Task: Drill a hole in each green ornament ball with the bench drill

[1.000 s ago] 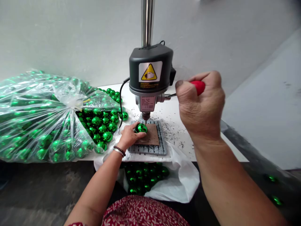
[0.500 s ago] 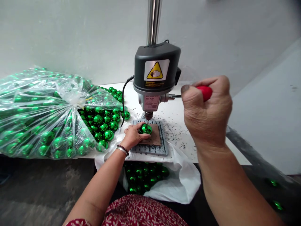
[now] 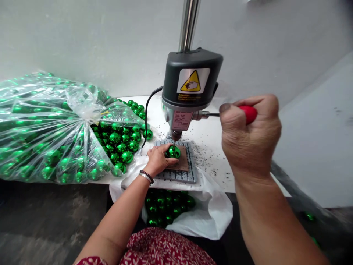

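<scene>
Thumb and fingers of my left hand (image 3: 160, 159) grip a shiny green ball (image 3: 173, 152) from its left side. The ball rests on a brown board (image 3: 182, 162) laid over the grooved grey base (image 3: 191, 173) of a small drill press (image 3: 190, 82). The drill bit (image 3: 174, 143) points down at the top of the ball; whether it has entered the ball I cannot tell. My right hand (image 3: 252, 138) is wrapped around the red knob (image 3: 248, 114) of the press's feed lever, to the right of the drill head.
A large clear plastic bag (image 3: 89, 110) of green balls lies on the white table (image 3: 217, 158) at left, loose balls spilling beside it. Dark shavings are scattered around the base. Below the table edge hangs a white bag (image 3: 209, 217) holding more green balls. A black cable (image 3: 147, 110) loops left of the press.
The view has shifted slightly, so the drill head and my right hand appear farther right. Both hands keep their grip on the ball and the lever knob.
</scene>
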The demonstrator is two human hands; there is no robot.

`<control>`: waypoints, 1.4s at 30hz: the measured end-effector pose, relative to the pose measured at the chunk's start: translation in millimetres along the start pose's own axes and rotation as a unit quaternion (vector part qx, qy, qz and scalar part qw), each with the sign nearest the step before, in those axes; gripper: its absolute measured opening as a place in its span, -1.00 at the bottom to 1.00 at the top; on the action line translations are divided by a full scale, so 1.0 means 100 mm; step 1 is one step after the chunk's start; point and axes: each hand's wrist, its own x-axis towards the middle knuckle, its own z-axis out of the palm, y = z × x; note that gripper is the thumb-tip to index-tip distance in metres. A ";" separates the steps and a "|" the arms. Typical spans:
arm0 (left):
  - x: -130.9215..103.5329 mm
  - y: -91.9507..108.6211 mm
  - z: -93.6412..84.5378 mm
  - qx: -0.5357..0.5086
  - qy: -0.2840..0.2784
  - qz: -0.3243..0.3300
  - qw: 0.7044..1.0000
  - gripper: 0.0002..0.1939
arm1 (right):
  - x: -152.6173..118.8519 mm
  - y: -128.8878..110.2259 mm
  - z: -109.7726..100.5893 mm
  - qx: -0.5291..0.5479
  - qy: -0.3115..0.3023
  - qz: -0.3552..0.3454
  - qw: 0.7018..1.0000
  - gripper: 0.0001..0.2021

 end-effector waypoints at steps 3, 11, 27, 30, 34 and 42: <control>0.00 -0.02 0.02 -0.005 0.006 0.005 1.000 -0.31 | -0.01 0.00 0.00 0.000 0.004 -0.008 1.000 -0.72; 0.01 -0.05 0.03 -0.010 0.000 0.008 1.000 -0.33 | -0.08 0.04 -0.02 -0.010 0.013 -0.038 0.999 -0.78; -0.02 -0.03 0.03 0.006 -0.014 0.002 1.000 -0.36 | -0.44 0.32 0.07 0.010 0.071 -0.081 0.994 -0.81; -0.02 -0.05 0.04 0.001 -0.006 0.006 1.000 -0.37 | -0.46 0.36 0.11 0.022 0.082 -0.072 0.994 -0.80; -0.01 -0.09 0.07 -0.011 0.005 0.008 1.000 -0.36 | -0.55 0.43 0.15 0.030 0.097 -0.070 0.992 -0.77; 0.00 -0.03 0.04 -0.014 -0.001 0.008 1.000 -0.41 | -0.34 0.27 0.13 0.044 0.088 -0.056 0.994 -0.74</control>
